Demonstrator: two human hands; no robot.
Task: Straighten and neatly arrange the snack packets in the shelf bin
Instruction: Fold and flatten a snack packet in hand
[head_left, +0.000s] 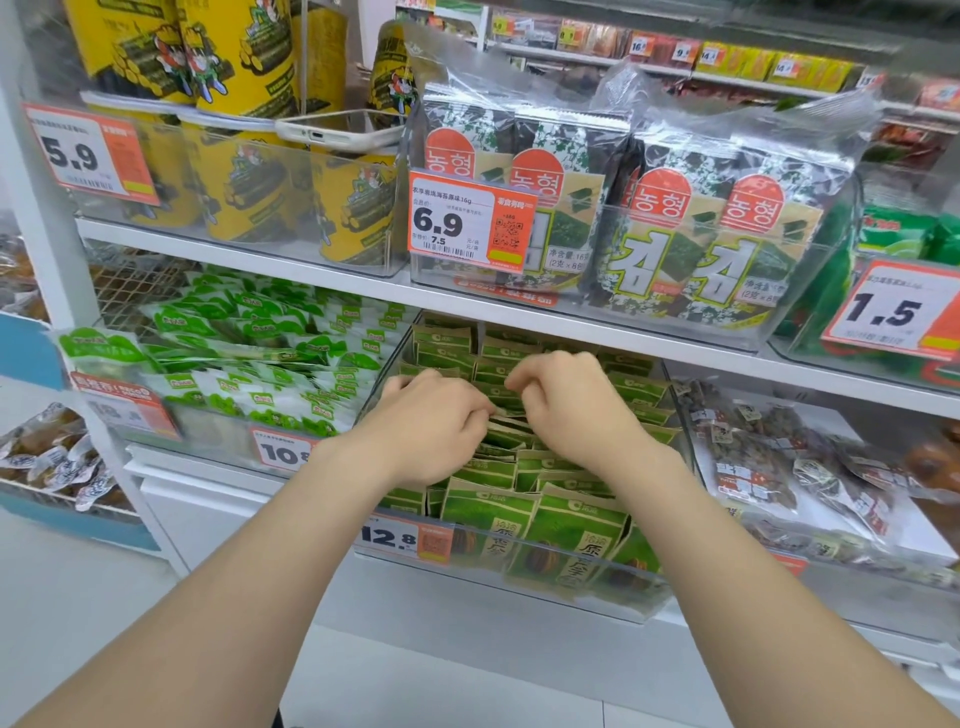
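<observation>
Snack packets (574, 525) are being straightened in the clear bin (545, 546), with the job partway done.
The bin is set on the lower shelf (218, 467). The front rows are seen upright and aligned, but the middle packets lean unevenly and are judged unfinished. Their tops are pinched by the left hand (436, 421) and the right hand (566, 405), fingers curled.

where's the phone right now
Head view: the phone lies on the upper shelf, left of centre, atop the yellow cans, just left of the seaweed packs.
</observation>
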